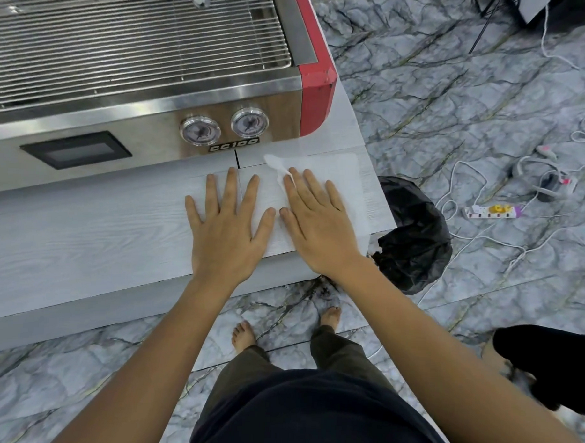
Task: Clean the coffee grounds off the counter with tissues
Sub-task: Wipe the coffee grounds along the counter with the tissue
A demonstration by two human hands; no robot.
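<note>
Both palms flat, fingers spread, gripping nothing: my left hand (226,225) and right hand (317,219) press the thin white tissue sheet (349,177) on the pale wood-grain counter (85,240). Risk: wiping toward 3 o'clock drops grounds beside the black bin bag (413,232). Its 12 o'clock corner is lifted and may tear.

A coffee bar: a steel espresso machine (150,83) with pressure gauges (200,131) fills the counter (68,240).
</note>
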